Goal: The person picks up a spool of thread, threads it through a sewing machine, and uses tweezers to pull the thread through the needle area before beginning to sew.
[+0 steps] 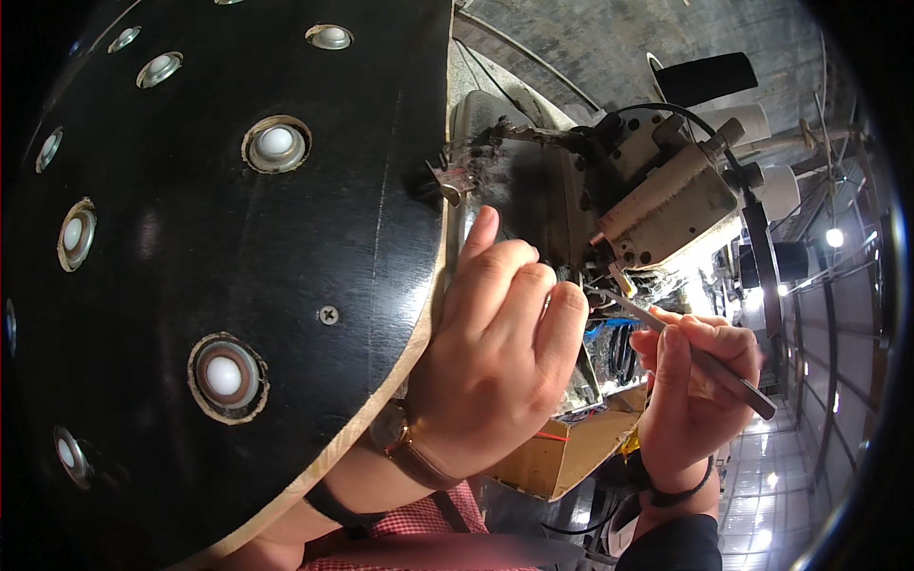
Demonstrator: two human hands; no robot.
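- My right hand (700,381), right of centre low in the frame, pinches a slim metal tool, tweezers (738,385) by the look, between thumb and fingers; I'd keep that light pencil-style hold, since a harder squeeze would likely make the point wander.
- The tweezers slant up-left from that hand, their tip at centre right, beneath the machine head (671,205); I'd steer in small wrist turns there and keep the shaft off the small yellowish part (624,281) just beside it.
- My left hand (495,352), mid-frame, has its fingers curled with the little finger sticking out; its thumb and grip are hidden, so I can't tell whether it pinches anything. I'd brace it, knuckles clear of the tip.
- Glare washes out the area right of the tip, so I'd judge contact by feel more than by sight.
- Below the tip sit a blue strip (609,326) and black coils (624,357); I'd avoid snagging them.
- The open cardboard box (571,452) lies at lower centre.
- Across the left half, the black board (314,247) with white balls (224,376) offers the left forearm an edge to steady against.
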